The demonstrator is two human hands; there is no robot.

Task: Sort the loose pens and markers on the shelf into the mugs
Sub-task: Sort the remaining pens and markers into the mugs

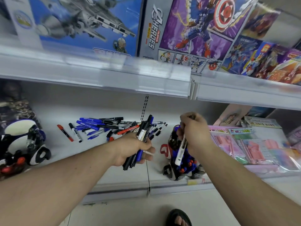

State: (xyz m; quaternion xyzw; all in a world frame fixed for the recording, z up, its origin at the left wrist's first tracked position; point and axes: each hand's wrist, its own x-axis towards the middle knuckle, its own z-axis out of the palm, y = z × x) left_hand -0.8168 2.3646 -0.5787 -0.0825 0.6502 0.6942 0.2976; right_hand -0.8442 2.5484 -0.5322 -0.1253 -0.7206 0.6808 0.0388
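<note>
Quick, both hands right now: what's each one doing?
Left hand: gripping a bundle of pens and markers.
Right hand: pinching a white pen above the mug.

Toy boxes (187,30) stand above; pink packets (254,147) lie right.

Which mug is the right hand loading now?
The mug directly under the right hand, already packed with blue caps. The white-rimmed mug at far left stands well away from both hands.
</note>
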